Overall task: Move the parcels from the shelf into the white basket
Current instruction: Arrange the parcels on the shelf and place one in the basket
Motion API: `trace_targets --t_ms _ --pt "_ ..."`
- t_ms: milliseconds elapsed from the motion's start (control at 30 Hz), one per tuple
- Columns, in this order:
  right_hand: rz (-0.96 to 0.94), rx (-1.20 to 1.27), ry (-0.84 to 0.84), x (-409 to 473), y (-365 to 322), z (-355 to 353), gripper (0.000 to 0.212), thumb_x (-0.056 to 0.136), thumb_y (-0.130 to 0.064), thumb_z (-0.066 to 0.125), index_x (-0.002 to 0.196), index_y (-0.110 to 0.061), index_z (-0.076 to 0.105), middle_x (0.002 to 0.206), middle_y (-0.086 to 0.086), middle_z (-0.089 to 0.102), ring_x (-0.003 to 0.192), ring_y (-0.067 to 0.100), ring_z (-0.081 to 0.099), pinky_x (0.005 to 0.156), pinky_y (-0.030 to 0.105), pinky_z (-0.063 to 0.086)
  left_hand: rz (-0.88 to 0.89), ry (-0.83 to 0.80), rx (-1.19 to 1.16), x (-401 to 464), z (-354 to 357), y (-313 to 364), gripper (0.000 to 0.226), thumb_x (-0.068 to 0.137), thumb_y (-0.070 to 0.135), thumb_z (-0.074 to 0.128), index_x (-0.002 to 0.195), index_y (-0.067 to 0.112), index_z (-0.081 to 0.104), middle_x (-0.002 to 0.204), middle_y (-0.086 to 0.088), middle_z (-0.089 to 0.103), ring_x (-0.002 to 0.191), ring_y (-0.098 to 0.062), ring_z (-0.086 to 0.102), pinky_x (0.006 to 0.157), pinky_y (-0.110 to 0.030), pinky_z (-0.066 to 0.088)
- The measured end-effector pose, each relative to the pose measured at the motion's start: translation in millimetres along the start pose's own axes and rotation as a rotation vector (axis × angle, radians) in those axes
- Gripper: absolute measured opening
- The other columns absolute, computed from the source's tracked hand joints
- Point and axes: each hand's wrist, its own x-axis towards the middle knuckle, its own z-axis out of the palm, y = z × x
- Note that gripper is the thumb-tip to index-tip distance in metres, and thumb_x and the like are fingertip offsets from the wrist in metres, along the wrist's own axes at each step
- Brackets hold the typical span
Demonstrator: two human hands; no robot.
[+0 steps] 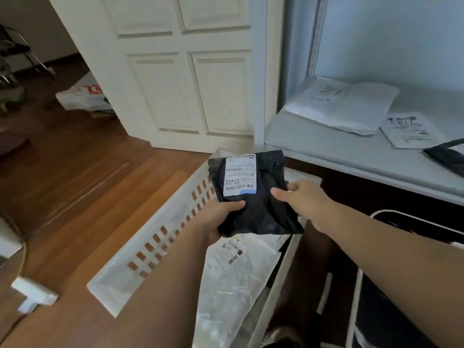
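You are holding a black parcel [253, 194] over the white basket [160, 237], your left hand [218, 217] gripping its lower edge, your right hand [298, 197] pinching its right side. Pale parcels [341, 106] are waiting on the shelf [326, 149]. Released too far toward the shelf, the slick bag is likely sliding past the rim onto the floor.

Held parcel [253, 192] above basket [160, 237], between both hands; basket left of shelf [326, 146] (three parcels on it); one parcel [238, 272] in basket.
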Motion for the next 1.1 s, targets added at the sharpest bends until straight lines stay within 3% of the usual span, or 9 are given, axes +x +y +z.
trace_targets --t_ms 100,267,400,700,767,833,933,1033,1100 --pt "-0.094 -0.668 0.017 20 20 7 0.056 0.089 -0.050 0.057 0.130 -0.012 0.048 0.127 0.009 0.056 0.112 0.028 0.055 0.093 0.037 0.046 -0.174 0.182 -0.021 35 -13 -25 0.012 0.091 0.005 0.058 0.102 0.009 0.061 0.095 -0.012 0.070 0.083 -0.030 0.067 0.076 -0.042 0.055" --pt "-0.196 -1.109 0.019 50 48 13 0.046 0.087 -0.052 0.056 0.118 -0.017 0.052 0.118 0.003 0.054 0.110 0.022 0.049 0.096 0.037 0.038 -0.408 0.266 -0.138 88 -8 -61 0.016 0.096 0.005 0.051 0.112 0.002 0.051 0.108 -0.017 0.062 0.088 -0.032 0.061 0.079 -0.043 0.050" --pt "-0.295 -1.144 -0.025 70 60 22 0.053 0.092 -0.049 0.047 0.136 -0.018 0.044 0.143 0.004 0.042 0.140 0.025 0.025 0.116 0.043 0.014 -0.428 0.310 -0.276 122 6 -78 0.026 0.094 0.004 0.055 0.120 0.003 0.051 0.110 -0.017 0.062 0.081 -0.031 0.060 0.059 -0.043 0.045" --pt "-0.320 -1.189 0.082 82 71 37 0.064 0.092 -0.062 0.037 0.141 -0.021 0.038 0.146 0.004 0.042 0.141 0.025 0.025 0.116 0.047 0.011 -0.311 0.417 -0.419 175 35 -107 0.029 0.091 -0.002 0.058 0.120 -0.004 0.052 0.118 -0.021 0.058 0.110 -0.036 0.057 0.086 -0.038 0.048" --pt "-0.333 -1.189 0.066 83 71 38 0.065 0.091 -0.062 0.038 0.141 -0.021 0.037 0.145 0.004 0.042 0.141 0.026 0.024 0.115 0.048 0.011 -0.322 0.504 -0.224 176 39 -107 0.016 0.090 0.009 0.062 0.102 0.000 0.055 0.125 -0.022 0.057 0.114 -0.035 0.057 0.090 -0.039 0.048" --pt "-0.345 -1.199 0.055 85 70 38 0.066 0.091 -0.062 0.038 0.143 -0.021 0.035 0.147 0.004 0.040 0.142 0.026 0.022 0.115 0.049 0.011 -0.351 0.653 0.125 174 42 -104 0.052 0.083 0.025 0.072 0.121 0.001 0.047 0.136 -0.019 0.047 0.123 -0.031 0.049 0.096 -0.037 0.044" --pt "-0.356 -1.189 0.054 85 70 37 0.068 0.092 -0.062 0.036 0.147 -0.022 0.030 0.150 0.004 0.036 0.144 0.025 0.017 0.116 0.049 0.009 -0.274 0.852 0.781 158 50 -99 0.104 0.081 0.044 0.070 0.150 0.006 0.001 0.146 -0.018 0.023 0.130 -0.030 0.031 0.106 -0.037 0.030" --pt "-0.356 -1.182 0.051 84 70 36 0.069 0.092 -0.063 0.035 0.147 -0.022 0.029 0.151 0.004 0.035 0.145 0.025 0.016 0.116 0.049 0.008 0.138 0.687 1.326 152 58 -111 0.070 0.095 0.045 0.047 0.151 0.023 0.011 0.148 -0.011 0.021 0.131 -0.028 0.028 0.106 -0.038 0.028" --pt "-0.351 -1.177 0.043 83 69 36 0.070 0.092 -0.064 0.034 0.147 -0.022 0.030 0.151 0.003 0.036 0.145 0.024 0.016 0.116 0.048 0.008 0.189 0.446 1.410 153 56 -124 0.053 0.100 0.042 0.034 0.149 0.025 0.021 0.150 -0.010 0.023 0.132 -0.026 0.030 0.105 -0.038 0.032"
